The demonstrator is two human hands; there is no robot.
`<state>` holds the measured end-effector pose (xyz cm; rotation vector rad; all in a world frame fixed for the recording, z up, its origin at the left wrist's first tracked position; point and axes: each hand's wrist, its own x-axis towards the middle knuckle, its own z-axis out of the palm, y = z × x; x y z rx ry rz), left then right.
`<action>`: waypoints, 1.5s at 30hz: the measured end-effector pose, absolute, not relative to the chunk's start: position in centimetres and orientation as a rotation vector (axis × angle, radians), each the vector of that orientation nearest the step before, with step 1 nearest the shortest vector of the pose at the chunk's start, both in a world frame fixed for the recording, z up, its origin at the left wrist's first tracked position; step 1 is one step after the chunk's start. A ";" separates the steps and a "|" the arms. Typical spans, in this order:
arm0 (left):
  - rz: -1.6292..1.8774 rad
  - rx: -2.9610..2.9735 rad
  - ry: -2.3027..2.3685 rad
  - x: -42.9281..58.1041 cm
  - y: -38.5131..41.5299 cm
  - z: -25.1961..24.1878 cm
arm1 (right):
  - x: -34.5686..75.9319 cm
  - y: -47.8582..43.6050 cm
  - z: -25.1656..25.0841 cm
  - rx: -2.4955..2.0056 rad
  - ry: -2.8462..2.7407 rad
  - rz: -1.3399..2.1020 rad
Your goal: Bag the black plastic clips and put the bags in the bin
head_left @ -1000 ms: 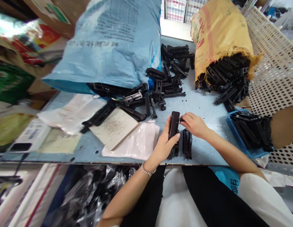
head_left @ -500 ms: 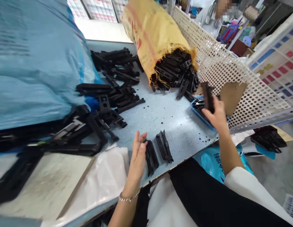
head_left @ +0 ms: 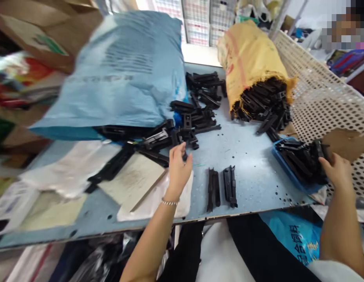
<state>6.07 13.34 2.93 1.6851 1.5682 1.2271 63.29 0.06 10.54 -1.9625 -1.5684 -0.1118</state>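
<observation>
My left hand (head_left: 179,170) is at the near edge of a heap of long black plastic parts (head_left: 199,117). Its fingers and thumb curl around the end of a black part (head_left: 185,157), mostly hidden by the hand. At the right, my right hand (head_left: 339,172) is beside a blue basket (head_left: 290,170) filled with similar parts. Its thumb and fingers are apart, close to a black part (head_left: 318,152) tilted up among the others. Two black pieces, a left one (head_left: 213,190) and a right one (head_left: 230,186), lie side by side near the table's front edge.
A large blue sack (head_left: 125,74) stands behind the heap. From an open yellow sack (head_left: 249,51), more black parts spill. A perforated white crate wall (head_left: 323,90) borders the right side. A dirty pale board (head_left: 131,176) lies left of my left hand. Another person is at the far right.
My left hand has moved from beside the front pieces to the heap. The part my right hand carried is now down in the blue basket, with that hand beside it. The view has turned left.
</observation>
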 end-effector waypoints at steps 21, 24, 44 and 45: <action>0.958 0.793 0.607 9.7 6.7 7.8 | 30.3 10.9 11.0 -1.250 -2.059 0.600; 0.969 0.933 0.664 9.9 6.0 7.5 | 29.5 11.0 11.5 -1.262 -2.066 0.717; 0.886 1.126 0.786 10.3 5.0 8.9 | 30.9 9.7 11.4 -1.182 -2.035 1.099; 0.913 1.170 0.790 10.4 4.8 8.7 | 30.6 9.3 11.2 -1.181 -1.939 1.251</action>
